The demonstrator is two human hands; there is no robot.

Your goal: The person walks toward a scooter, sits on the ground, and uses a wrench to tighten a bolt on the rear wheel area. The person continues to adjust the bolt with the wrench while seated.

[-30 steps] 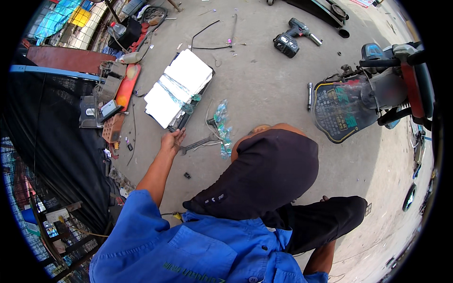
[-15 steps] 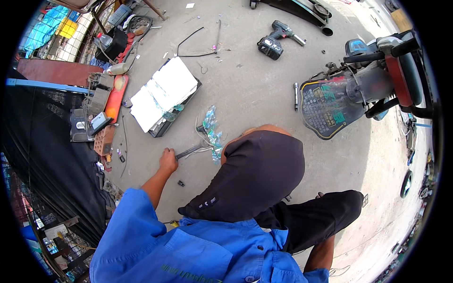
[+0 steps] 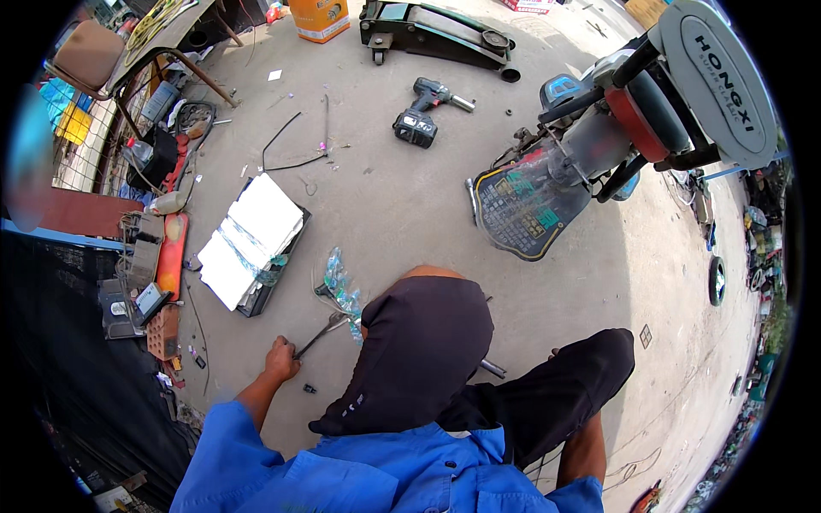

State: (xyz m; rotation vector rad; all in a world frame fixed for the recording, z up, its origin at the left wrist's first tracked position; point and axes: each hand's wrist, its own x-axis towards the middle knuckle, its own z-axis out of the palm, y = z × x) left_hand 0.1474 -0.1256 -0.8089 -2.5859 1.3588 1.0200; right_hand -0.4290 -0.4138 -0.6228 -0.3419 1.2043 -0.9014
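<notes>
My left hand (image 3: 282, 359) grips the end of a dark wrench (image 3: 316, 336) lying diagonally on the concrete. By the wrench's far end is crumpled clear-green plastic (image 3: 340, 282), close to my bent leg. Beyond them sits a stack of white sheets (image 3: 242, 239), wrapped with plastic, in a black case (image 3: 291, 248). A small black piece (image 3: 310, 389) lies below my left hand. A metal bar (image 3: 493, 369) pokes out beside my leg. My right hand (image 3: 556, 353) is almost wholly behind my right leg, its fingers too hidden to read.
A cordless impact driver (image 3: 415, 128), a floor jack (image 3: 436, 38) and an orange box (image 3: 318, 19) stand ahead. A scooter-like machine (image 3: 641, 120) occupies the upper right. Scrap parts, a brick (image 3: 162, 333) and black sheeting (image 3: 68, 342) line the left; a chair (image 3: 90, 51) is at upper left.
My left hand left the case's edge and took hold of the wrench. The view has tilted upward, bringing the jack, orange box and chair further into sight.
</notes>
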